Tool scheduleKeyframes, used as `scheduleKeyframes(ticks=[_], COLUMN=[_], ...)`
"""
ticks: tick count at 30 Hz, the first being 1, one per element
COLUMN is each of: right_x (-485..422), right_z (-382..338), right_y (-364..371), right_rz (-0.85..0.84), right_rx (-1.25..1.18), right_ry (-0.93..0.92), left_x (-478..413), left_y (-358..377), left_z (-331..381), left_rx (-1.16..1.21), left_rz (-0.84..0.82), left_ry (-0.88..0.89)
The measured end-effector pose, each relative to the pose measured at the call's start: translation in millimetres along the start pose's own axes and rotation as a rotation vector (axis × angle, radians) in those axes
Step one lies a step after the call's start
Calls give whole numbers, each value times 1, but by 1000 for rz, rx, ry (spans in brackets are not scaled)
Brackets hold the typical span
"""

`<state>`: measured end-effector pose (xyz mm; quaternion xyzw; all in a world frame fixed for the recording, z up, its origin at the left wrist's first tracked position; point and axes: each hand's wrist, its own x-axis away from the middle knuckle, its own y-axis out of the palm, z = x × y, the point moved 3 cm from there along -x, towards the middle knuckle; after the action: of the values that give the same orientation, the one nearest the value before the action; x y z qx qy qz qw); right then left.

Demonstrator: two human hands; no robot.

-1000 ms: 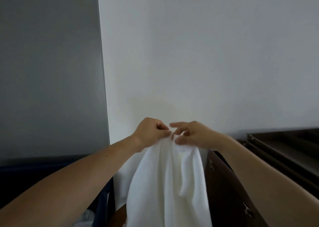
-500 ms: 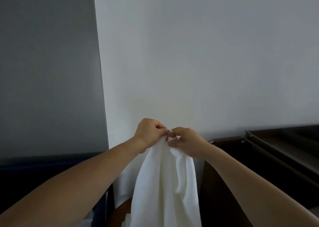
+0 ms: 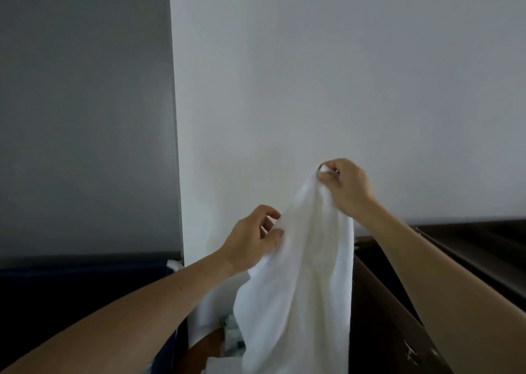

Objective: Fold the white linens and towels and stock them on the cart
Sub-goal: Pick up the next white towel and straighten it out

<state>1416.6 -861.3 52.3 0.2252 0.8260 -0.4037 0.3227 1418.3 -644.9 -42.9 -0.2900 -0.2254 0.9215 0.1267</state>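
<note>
Holding up one limp white towel [image 3: 301, 288] mid-frame with two hands, pinching its top in the right hand [image 3: 345, 187], grasping its edge in the left hand [image 3: 252, 238].

Right grip [image 3: 345, 187] high, left grip [image 3: 253, 238] lower, the towel [image 3: 299, 288] in both.

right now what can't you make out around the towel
Head view:
- towel: lower end cut off by the bottom edge.
- left hand: blur hides whether it pinches the towel's edge.
- small items behind the towel: half covered, too blurred to name.
- dark cart: too dim to see what it holds.
</note>
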Motion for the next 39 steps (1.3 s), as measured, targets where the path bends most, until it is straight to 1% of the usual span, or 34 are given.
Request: scheduleKeyframes(ticks=[2, 3, 5, 7, 9, 12, 13, 14, 15, 17, 18, 19, 22, 24, 26, 28, 30, 32, 34, 36, 39], right_x=[-13, -17, -20, -21, -21, -19, -19, -18, -17, -14, -12, -11, -6, -4, -2, 0, 1, 3, 5, 7, 7], right_z=[-6, -10, -14, -12, -11, -15, -16, -18, -19, -21, -22, -23, -20, -20, -19, -17, -13, -10, -9, -10, -12], right_y=[-7, -7, -9, -12, -13, -6, -4, -1, 2, 9, 12, 14, 15, 12, 8, 5, 2, 0, -1, -2, -5], right_rz=[78, 81, 76, 116, 142, 109, 97, 84, 71, 46, 36, 29, 24, 24, 21, 16, 14, 9, 5, 5, -4], right_rx=[0, 1, -1, -31, -58, -46, -56, -65, -69, -65, -65, -69, -110, -122, -121, -118, -120, -122, -118, -125, -129], right_ry=[17, 2, -23, 0, 19, 6, 14, 19, 16, -8, -17, -17, 4, 5, 8, 12, 22, 27, 19, 0, -15], left_x=[3, 5, 8, 11, 16, 24, 25, 24, 24, 18, 13, 7, -11, -18, -19, -16, -14, -13, -11, -8, -1], left_y=[1, 0, -4, -13, -19, -15, -11, -8, -5, 0, 2, 3, 5, 7, 10, 14, 14, 10, 8, 7, 2], left_z=[-4, -7, -16, -24, -30, -31, -29, -23, -16, 0, 6, 12, 19, 19, 19, 19, 21, 23, 24, 26, 23], left_rx=[-17, -23, -86, -234, -370, -600, -693, -738, -734, -651, -606, -543, -309, -115, 129, 316, 317, 181, 125, 175, 371], left_rz=[-43, -52, -14, 46, 41, -60, -48, 1, 67, 185, 208, 198, 60, 6, -59, -108, -74, 38, 101, 79, -16], left_ry=[20, 20, 29, 63, 148, 332, 383, 427, 450, 435, 390, 310, 73, -31, -135, -207, -200, -141, -85, -63, -120])
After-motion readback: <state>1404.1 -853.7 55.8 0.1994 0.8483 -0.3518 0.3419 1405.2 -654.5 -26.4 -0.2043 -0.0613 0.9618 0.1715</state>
